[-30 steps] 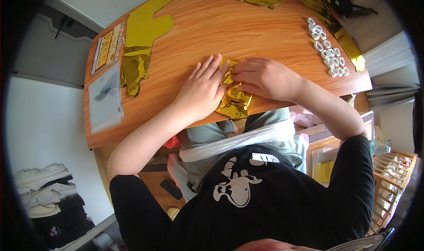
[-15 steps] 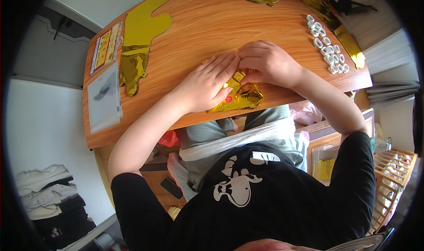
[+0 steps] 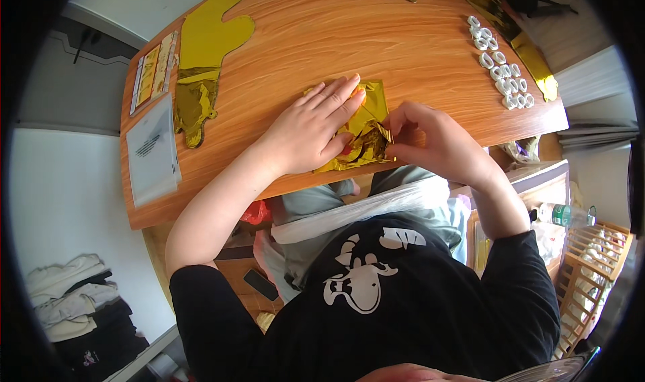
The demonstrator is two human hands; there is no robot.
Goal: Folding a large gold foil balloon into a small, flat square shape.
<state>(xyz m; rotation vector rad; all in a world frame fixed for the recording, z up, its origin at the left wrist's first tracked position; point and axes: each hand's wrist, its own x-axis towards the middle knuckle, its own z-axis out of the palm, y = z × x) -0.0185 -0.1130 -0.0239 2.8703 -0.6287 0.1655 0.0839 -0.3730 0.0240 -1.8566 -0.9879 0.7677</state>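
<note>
I see the left hand (image 3: 310, 132) lying flat, fingers slightly spread and thumb held out, on a crinkled sheet of shiny gold foil (image 3: 373, 106) that looks folded. The foil is at the middle of the frame, on the orange-brown wood-grained table (image 3: 302, 46), just beside its near edge. The right hand (image 3: 433, 140) meets the foil's right edge with thumb and forefinger; I cannot tell whether they are pinched closed on it. To do this folding and smoothing well, I would put steady weight on the left palm, square the loose edge with a light pinch, and stroke the creases outward without tugging, since thin foil could tear. Its smoother end points to the top of the frame, its crumpled end to the bottom. I read its long axis as running roughly up and down the frame, though the left hand hides too much for certainty.
</note>
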